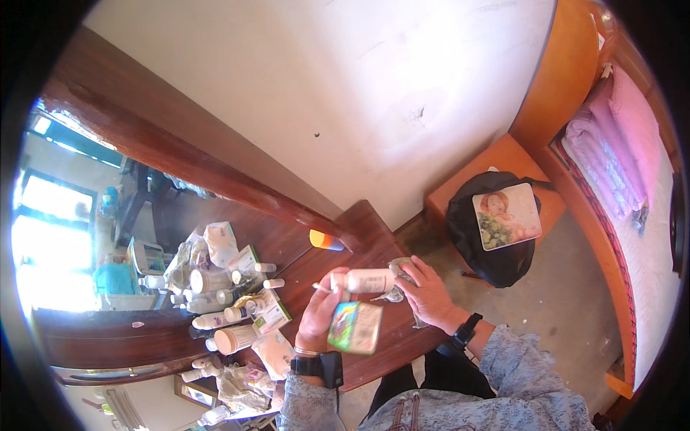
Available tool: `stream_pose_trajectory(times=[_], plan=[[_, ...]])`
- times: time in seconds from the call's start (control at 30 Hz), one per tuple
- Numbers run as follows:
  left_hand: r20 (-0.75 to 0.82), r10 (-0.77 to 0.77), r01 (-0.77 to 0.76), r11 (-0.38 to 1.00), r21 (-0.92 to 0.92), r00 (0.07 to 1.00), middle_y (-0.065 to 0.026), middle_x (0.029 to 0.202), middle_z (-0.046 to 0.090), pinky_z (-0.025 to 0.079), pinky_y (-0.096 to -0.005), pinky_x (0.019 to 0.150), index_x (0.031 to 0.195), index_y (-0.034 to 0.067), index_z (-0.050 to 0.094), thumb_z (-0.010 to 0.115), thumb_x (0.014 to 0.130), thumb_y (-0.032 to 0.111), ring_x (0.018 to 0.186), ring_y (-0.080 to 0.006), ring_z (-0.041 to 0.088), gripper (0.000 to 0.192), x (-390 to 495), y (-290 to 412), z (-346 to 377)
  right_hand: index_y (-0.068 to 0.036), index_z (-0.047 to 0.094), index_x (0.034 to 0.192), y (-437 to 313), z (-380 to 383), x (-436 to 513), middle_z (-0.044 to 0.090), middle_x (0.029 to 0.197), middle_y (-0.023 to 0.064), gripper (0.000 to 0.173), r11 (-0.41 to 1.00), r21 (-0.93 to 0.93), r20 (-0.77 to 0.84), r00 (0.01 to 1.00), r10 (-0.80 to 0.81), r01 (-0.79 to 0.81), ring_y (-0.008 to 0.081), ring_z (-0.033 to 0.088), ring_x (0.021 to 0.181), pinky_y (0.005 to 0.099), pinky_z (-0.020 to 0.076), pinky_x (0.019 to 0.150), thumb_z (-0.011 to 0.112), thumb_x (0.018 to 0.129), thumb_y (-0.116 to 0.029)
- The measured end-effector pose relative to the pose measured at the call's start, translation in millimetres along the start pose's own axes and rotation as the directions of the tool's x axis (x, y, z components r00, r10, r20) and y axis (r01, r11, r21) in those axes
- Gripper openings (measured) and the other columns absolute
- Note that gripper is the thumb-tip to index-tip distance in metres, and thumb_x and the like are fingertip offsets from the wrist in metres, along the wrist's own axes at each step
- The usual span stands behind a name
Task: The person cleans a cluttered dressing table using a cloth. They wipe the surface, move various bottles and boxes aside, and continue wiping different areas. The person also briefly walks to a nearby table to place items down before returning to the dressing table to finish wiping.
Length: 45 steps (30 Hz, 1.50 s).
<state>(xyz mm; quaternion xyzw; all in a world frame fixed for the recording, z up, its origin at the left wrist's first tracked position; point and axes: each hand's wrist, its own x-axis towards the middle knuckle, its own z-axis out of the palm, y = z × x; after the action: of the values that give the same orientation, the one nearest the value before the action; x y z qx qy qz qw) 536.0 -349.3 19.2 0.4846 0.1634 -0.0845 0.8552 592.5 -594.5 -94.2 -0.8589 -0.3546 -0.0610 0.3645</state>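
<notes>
My left hand (318, 315) grips a white bottle (369, 281) by its capped end, with the bottle lying sideways above the table. A small box with green and multicoloured sides (356, 327) is just below that bottle, against the fingers of the same hand; it is slightly blurred. Another small white piece shows between those fingers, too hidden to name. In my right hand (428, 296) is a crumpled grey cloth (401, 266), pressed to the base of the bottle. Part of the cloth hangs below toward the brown wooden tabletop (372, 372).
Left on the table stand several white bottles, a ribbed jar (234, 339), boxes (272, 311) and a tissue pack (274, 353), repeated in a mirror (178, 215). An orange-and-blue cylinder (326, 240) sits near the mirror frame. Right are a stool with a black bag (463, 237) and a bed (641, 269).
</notes>
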Motion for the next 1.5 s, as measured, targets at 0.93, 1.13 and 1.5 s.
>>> stream_pose_trajectory(times=[0.93, 1.13, 1.5], plan=[[-0.349, 0.461, -0.052, 0.660, 0.750, 0.816, -0.0101, 0.113, 0.069, 0.052, -0.0307, 0.091, 0.138, 0.006, 0.059, 0.071, 0.098, 0.016, 0.102, -0.0150, 0.063, 0.043, 52, 14, -90, -0.006, 0.072, 0.116, 45, 58, 145, 0.061, 0.128, 0.0169, 0.032, 0.936, 0.341, -0.085, 0.988, 0.127, -0.091, 0.0391, 0.058, 0.117, 0.0437, 0.0519, 0.100, 0.065, 0.085, -0.008], [-0.441, 0.371, 0.163, 0.585, 0.794, 0.817, -0.0105, 0.104, 0.070, 0.053, -0.0318, 0.084, 0.142, 0.000, 0.051, 0.074, 0.097, 0.020, 0.094, -0.0155, 0.064, 0.055, 33, 8, -97, -0.012, 0.076, 0.111, 55, 72, 190, 0.061, 0.129, 0.0138, 0.036, 0.997, -0.071, -0.030, 0.999, -0.042, 0.039, 0.0381, 0.056, 0.116, 0.0443, 0.0513, 0.098, 0.068, 0.076, -0.008], [-0.529, 0.141, 0.217, 0.801, 0.557, 0.837, -0.0031, 0.093, 0.068, 0.051, -0.0259, 0.075, 0.137, 0.000, 0.056, 0.068, 0.101, 0.022, 0.084, -0.0101, 0.062, 0.043, -70, -41, -61, -0.008, 0.070, 0.115, 10, 24, 57, 0.063, 0.111, 0.0106, 0.031, 0.960, -0.123, 0.309, 0.929, -0.203, 0.251, 0.0304, 0.059, 0.107, 0.0425, 0.0513, 0.086, 0.060, 0.086, -0.010]])
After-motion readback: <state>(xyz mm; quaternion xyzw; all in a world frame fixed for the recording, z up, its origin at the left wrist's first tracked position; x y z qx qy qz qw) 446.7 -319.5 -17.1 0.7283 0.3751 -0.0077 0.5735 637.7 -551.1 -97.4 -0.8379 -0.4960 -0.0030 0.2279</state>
